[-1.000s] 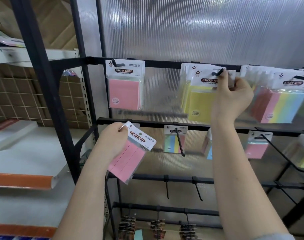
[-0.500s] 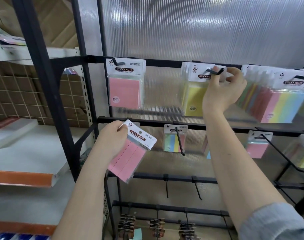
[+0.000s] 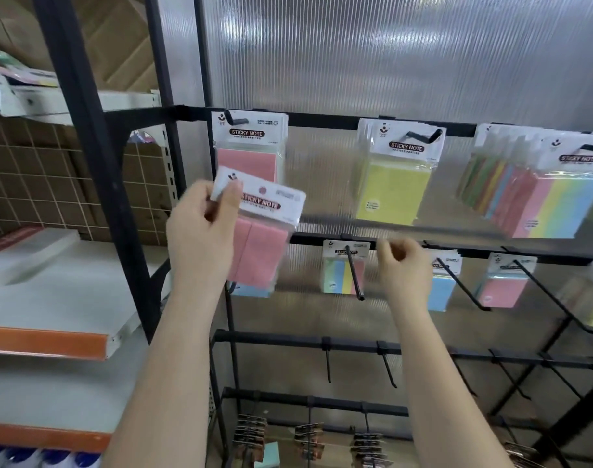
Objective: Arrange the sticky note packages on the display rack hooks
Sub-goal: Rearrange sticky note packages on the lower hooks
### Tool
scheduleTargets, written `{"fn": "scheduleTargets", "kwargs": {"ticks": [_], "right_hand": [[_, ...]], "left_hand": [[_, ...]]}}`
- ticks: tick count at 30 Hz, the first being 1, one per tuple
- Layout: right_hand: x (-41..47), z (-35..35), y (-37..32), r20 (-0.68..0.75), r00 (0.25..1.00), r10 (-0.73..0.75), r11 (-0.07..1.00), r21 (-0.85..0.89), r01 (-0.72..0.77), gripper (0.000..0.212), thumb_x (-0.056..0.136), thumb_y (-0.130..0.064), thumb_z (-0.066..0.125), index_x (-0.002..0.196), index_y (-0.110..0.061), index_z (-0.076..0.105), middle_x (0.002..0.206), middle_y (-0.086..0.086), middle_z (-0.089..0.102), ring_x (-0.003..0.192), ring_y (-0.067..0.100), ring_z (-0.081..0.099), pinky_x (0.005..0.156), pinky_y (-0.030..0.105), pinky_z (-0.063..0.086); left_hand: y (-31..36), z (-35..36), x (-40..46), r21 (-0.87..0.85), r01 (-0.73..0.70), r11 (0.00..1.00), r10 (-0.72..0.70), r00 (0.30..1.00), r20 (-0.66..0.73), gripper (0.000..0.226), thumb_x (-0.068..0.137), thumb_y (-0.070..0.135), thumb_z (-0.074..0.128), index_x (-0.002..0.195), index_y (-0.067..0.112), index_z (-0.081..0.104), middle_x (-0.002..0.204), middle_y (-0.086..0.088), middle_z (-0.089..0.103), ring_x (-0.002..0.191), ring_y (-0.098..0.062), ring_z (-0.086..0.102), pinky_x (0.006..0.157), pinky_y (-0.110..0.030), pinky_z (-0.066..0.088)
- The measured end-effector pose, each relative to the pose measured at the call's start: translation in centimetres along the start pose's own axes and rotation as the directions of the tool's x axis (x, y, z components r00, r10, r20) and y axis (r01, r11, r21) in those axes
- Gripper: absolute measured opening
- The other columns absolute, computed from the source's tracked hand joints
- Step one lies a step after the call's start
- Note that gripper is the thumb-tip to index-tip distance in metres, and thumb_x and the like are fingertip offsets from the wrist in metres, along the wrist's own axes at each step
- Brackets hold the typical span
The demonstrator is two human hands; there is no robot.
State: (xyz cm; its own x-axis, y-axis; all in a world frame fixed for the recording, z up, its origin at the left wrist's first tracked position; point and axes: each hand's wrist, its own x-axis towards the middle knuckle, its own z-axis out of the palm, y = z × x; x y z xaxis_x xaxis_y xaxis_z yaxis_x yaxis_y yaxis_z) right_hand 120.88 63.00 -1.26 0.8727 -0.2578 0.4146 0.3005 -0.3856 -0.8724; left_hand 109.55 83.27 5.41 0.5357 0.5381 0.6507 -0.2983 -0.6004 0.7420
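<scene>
My left hand (image 3: 200,231) grips a pink sticky note package (image 3: 259,241) by its white header card, raised in front of the pink packages (image 3: 249,146) hanging on the top-left hook (image 3: 234,119). My right hand (image 3: 404,268) is loosely curled and holds nothing, level with the second rail (image 3: 490,249). Yellow packages (image 3: 394,184) hang on the top-middle hook (image 3: 423,136). Multicolour packages (image 3: 541,194) fill the top-right hook. A striped package (image 3: 342,271) hangs on a long hook (image 3: 354,275) left of my right hand.
The black display rack (image 3: 322,121) has lower rails with bare hooks (image 3: 328,363). Blue (image 3: 440,288) and pink (image 3: 501,282) packages hang on the second row. A black upright post (image 3: 95,184) and grey shelves with orange edges (image 3: 48,342) stand to the left. Small carded items (image 3: 251,430) hang at the bottom.
My right hand has let go of the yellow packages and dropped to the second rail. My left hand has lifted the pink package up toward the top-left hook.
</scene>
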Motion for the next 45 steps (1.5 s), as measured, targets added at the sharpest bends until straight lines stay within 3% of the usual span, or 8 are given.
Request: {"fn": "scheduleTargets", "kwargs": {"ticks": [4, 12, 23, 33, 37, 41, 45], "right_hand": [[-1.0, 0.4, 2.1, 0.275, 0.956, 0.101, 0.984, -0.172, -0.054, 0.017, 0.093, -0.024, 0.054, 0.080, -0.017, 0.062, 0.068, -0.008, 0.059, 0.059, 0.008, 0.051, 0.047, 0.018, 0.031], [-1.7, 0.7, 2.5, 0.302, 0.942, 0.145, 0.978, -0.189, -0.090, 0.014, 0.094, -0.024, 0.054, 0.088, -0.017, 0.064, 0.072, -0.011, 0.061, 0.063, 0.002, 0.054, 0.048, 0.017, 0.035], [-1.6, 0.8, 2.4, 0.308, 0.943, 0.124, 0.981, -0.182, -0.070, 0.015, 0.094, -0.022, 0.053, 0.088, -0.015, 0.064, 0.072, -0.008, 0.061, 0.062, 0.004, 0.054, 0.048, 0.017, 0.034], [-0.8, 1.2, 2.7, 0.299, 0.944, 0.142, 0.978, -0.192, -0.086, 0.013, 0.094, -0.021, 0.053, 0.087, -0.016, 0.063, 0.071, -0.010, 0.060, 0.063, 0.003, 0.054, 0.048, 0.020, 0.034], [-0.5, 1.5, 3.0, 0.304, 0.943, 0.137, 0.978, -0.194, -0.080, 0.011, 0.094, -0.022, 0.053, 0.089, -0.018, 0.062, 0.072, -0.011, 0.059, 0.064, 0.000, 0.053, 0.049, 0.018, 0.035], [0.0, 1.8, 3.3, 0.298, 0.944, 0.138, 0.977, -0.199, -0.080, 0.013, 0.094, -0.022, 0.054, 0.091, -0.016, 0.064, 0.075, -0.009, 0.059, 0.066, 0.002, 0.053, 0.050, 0.019, 0.036], [0.7, 2.2, 3.8, 0.291, 0.945, 0.150, 0.976, -0.196, -0.095, 0.016, 0.094, -0.021, 0.053, 0.097, -0.012, 0.067, 0.078, -0.006, 0.062, 0.070, 0.007, 0.055, 0.053, 0.021, 0.038]], "left_hand": [[1.4, 0.2, 1.4, -0.121, -0.109, 0.987, 0.084, 0.977, -0.194, 0.025, 0.096, 0.037, 0.048, 0.087, 0.013, 0.051, 0.081, 0.015, 0.058, 0.075, 0.016, 0.059, 0.057, -0.004, 0.044], [2.6, 1.2, 4.7, -0.192, -0.150, 0.970, 0.059, 0.910, -0.410, 0.022, 0.096, 0.028, 0.051, 0.091, 0.007, 0.056, 0.079, 0.017, 0.054, 0.073, 0.020, 0.056, 0.059, -0.003, 0.043], [1.9, 2.4, 6.5, -0.178, -0.086, 0.980, 0.006, 0.912, -0.410, 0.017, 0.093, 0.025, 0.053, 0.081, 0.013, 0.051, 0.068, 0.019, 0.049, 0.064, 0.021, 0.052, 0.057, -0.002, 0.040], [-0.4, 4.7, 8.1, -0.143, 0.012, 0.990, -0.059, 0.943, -0.329, 0.012, 0.095, 0.025, 0.051, 0.088, 0.014, 0.052, 0.071, 0.017, 0.048, 0.065, 0.024, 0.048, 0.062, 0.001, 0.038], [-1.1, 5.7, 9.4, -0.034, 0.079, 0.996, -0.086, 0.947, -0.310, 0.013, 0.096, 0.026, 0.048, 0.089, 0.015, 0.048, 0.077, 0.012, 0.049, 0.067, 0.003, 0.051, 0.056, -0.005, 0.038], [-1.7, 6.3, 9.9, 0.131, 0.043, 0.990, 0.002, 0.947, -0.320, 0.023, 0.095, 0.027, 0.047, 0.103, 0.006, 0.052, 0.105, -0.004, 0.050, 0.097, -0.017, 0.052, 0.074, -0.020, 0.041], [-2.1, 6.2, 9.7, 0.137, 0.073, 0.988, -0.027, 0.949, -0.314, 0.030, 0.096, 0.033, 0.043, 0.107, 0.006, 0.048, 0.115, -0.009, 0.045, 0.094, -0.021, 0.057, 0.075, -0.029, 0.051]]}}
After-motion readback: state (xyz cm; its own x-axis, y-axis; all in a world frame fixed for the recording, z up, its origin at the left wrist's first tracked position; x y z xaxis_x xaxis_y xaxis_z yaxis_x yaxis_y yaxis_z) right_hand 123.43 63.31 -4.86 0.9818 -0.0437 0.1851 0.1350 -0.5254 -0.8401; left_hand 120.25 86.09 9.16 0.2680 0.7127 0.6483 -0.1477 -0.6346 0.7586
